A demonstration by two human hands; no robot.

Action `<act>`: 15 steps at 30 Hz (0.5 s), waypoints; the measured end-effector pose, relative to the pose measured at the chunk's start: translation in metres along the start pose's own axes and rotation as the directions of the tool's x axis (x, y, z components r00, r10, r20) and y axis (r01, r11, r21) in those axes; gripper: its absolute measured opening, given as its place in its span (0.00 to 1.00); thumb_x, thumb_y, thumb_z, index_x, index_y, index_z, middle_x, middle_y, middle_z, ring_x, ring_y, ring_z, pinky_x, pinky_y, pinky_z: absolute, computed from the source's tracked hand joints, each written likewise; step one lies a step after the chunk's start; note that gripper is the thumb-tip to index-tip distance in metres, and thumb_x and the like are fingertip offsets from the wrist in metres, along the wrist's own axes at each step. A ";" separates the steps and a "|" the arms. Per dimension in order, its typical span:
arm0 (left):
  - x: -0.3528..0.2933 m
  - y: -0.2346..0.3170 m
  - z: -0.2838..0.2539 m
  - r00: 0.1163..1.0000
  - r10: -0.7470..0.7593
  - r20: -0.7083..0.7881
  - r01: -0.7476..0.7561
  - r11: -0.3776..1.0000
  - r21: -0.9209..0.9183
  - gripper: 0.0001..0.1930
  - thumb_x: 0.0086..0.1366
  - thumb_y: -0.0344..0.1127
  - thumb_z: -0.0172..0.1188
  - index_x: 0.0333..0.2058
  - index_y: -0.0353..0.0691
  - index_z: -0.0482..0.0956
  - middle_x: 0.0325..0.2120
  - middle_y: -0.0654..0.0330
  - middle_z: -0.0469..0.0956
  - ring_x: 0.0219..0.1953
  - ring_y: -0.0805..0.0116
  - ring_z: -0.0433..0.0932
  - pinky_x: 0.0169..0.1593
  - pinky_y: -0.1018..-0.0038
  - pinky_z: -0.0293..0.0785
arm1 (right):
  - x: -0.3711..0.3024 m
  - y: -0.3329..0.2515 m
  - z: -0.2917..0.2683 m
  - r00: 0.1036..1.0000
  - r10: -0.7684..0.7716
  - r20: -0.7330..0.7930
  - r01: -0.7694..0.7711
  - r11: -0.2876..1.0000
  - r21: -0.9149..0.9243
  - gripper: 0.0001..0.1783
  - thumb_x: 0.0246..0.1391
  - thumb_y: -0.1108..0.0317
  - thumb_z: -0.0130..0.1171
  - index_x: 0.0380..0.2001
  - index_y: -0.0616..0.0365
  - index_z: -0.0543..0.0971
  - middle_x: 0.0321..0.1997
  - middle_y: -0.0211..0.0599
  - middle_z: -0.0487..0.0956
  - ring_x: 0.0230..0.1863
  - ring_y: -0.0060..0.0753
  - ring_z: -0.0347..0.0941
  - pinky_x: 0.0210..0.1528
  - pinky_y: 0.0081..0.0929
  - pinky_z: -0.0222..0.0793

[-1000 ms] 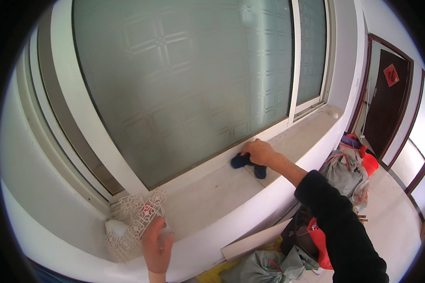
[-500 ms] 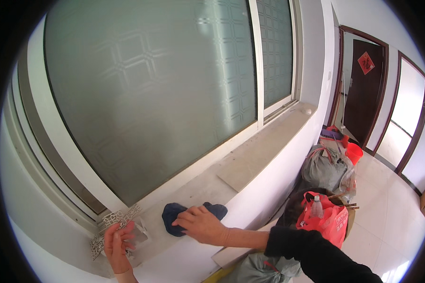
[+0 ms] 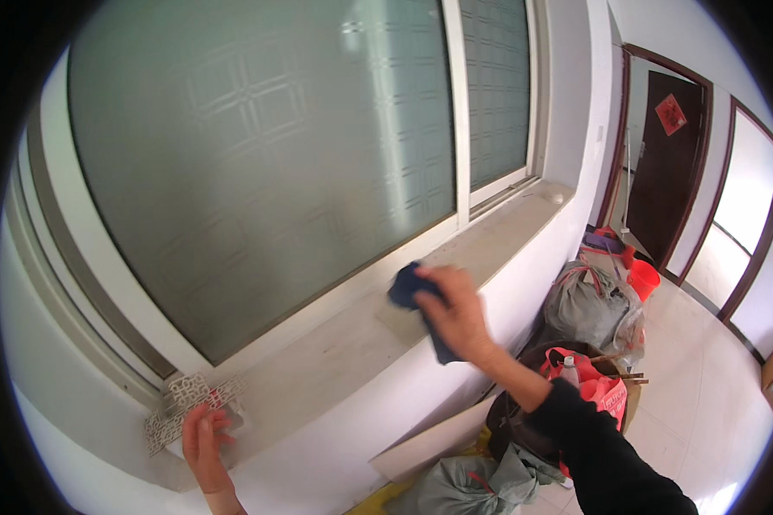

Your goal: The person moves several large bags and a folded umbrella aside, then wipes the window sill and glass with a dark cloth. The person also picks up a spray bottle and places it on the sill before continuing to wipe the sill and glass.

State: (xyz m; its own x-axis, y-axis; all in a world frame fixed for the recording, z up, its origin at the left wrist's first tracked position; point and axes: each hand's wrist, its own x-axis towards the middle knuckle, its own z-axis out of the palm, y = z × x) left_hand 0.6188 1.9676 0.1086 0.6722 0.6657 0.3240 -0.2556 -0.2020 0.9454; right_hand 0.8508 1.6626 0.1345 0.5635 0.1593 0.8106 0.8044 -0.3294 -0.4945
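A dark blue cloth [image 3: 410, 288] is bunched under my right hand [image 3: 457, 311], whose fingers close over it on the pale window sill [image 3: 318, 360]. One end of the cloth hangs toward the sill's front edge. At the sill's left end, my left hand [image 3: 206, 436] is raised with its fingers loosely bent and apart. Right beside those fingers is a white, lattice-patterned thing [image 3: 185, 408] in the corner; whether they touch it I cannot tell. Above the sill stands the frosted sliding window [image 3: 258, 189] in its white frame.
Below the sill are tied grey bags [image 3: 455, 489], a dark bin [image 3: 511, 425] with a red plastic bag [image 3: 605, 390], another full grey bag [image 3: 588, 305] and a red bucket [image 3: 642, 279]. A small white object [image 3: 555, 198] lies at the sill's far end.
My right hand has swept the cloth along the sill, to the right and away from me. My left hand stays by the lattice-patterned thing, a little lower in view.
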 end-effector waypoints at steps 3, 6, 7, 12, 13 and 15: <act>0.001 -0.006 0.032 0.993 0.054 0.101 -0.055 0.998 0.005 0.12 0.61 0.35 0.49 0.43 0.39 0.71 0.36 0.59 0.74 0.36 0.73 0.72 0.33 0.80 0.68 | -0.029 0.027 0.036 0.918 -0.125 0.375 0.221 0.948 -0.227 0.19 0.41 0.67 0.59 0.41 0.49 0.72 0.38 0.34 0.73 0.42 0.38 0.66 0.41 0.33 0.61; 0.007 -0.015 0.060 0.954 0.169 0.249 -0.219 0.957 0.189 0.12 0.59 0.32 0.50 0.42 0.39 0.71 0.39 0.60 0.73 0.41 0.71 0.71 0.41 0.78 0.67 | -0.032 0.029 0.042 0.939 -0.138 0.315 0.223 0.942 -0.251 0.19 0.39 0.66 0.60 0.39 0.48 0.72 0.40 0.28 0.73 0.44 0.36 0.66 0.44 0.31 0.59; 0.008 -0.016 0.070 0.931 0.195 0.310 -0.282 0.921 0.267 0.13 0.58 0.30 0.51 0.43 0.38 0.71 0.40 0.60 0.73 0.43 0.70 0.70 0.43 0.78 0.66 | -0.031 0.037 0.041 0.941 -0.113 0.319 0.195 0.952 -0.237 0.19 0.39 0.66 0.60 0.39 0.47 0.72 0.39 0.27 0.73 0.44 0.36 0.67 0.44 0.31 0.59; 0.022 -0.028 0.117 0.781 0.350 0.517 -0.610 0.600 0.517 0.17 0.51 0.30 0.56 0.42 0.35 0.72 0.44 0.50 0.70 0.47 0.54 0.67 0.50 0.64 0.61 | -0.008 0.103 0.006 0.953 -0.019 0.302 0.111 0.950 -0.293 0.16 0.40 0.67 0.57 0.38 0.45 0.74 0.38 0.29 0.74 0.41 0.38 0.68 0.41 0.33 0.61; 0.024 -0.035 0.121 0.775 0.333 0.537 -0.618 0.574 0.536 0.17 0.51 0.30 0.57 0.42 0.35 0.72 0.45 0.49 0.70 0.48 0.52 0.67 0.51 0.63 0.60 | -0.002 0.126 -0.003 0.957 0.003 0.289 0.093 0.943 -0.318 0.15 0.41 0.65 0.57 0.38 0.44 0.75 0.37 0.29 0.74 0.41 0.38 0.68 0.41 0.34 0.62; 0.024 -0.042 0.123 0.774 0.287 0.565 -0.619 0.533 0.577 0.18 0.51 0.31 0.57 0.42 0.36 0.71 0.46 0.49 0.69 0.49 0.51 0.66 0.53 0.62 0.58 | 0.016 0.166 -0.022 0.959 0.080 0.272 0.035 0.918 -0.395 0.15 0.42 0.64 0.56 0.38 0.43 0.75 0.37 0.30 0.74 0.41 0.39 0.68 0.41 0.36 0.62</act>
State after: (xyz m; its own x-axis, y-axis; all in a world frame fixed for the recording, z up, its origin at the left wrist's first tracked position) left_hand 0.7312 1.9036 0.0811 0.8390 0.0515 0.5417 -0.1514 -0.9341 0.3233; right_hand 0.9890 1.5901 0.0722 0.6561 0.3795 0.6524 0.6839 -0.6644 -0.3014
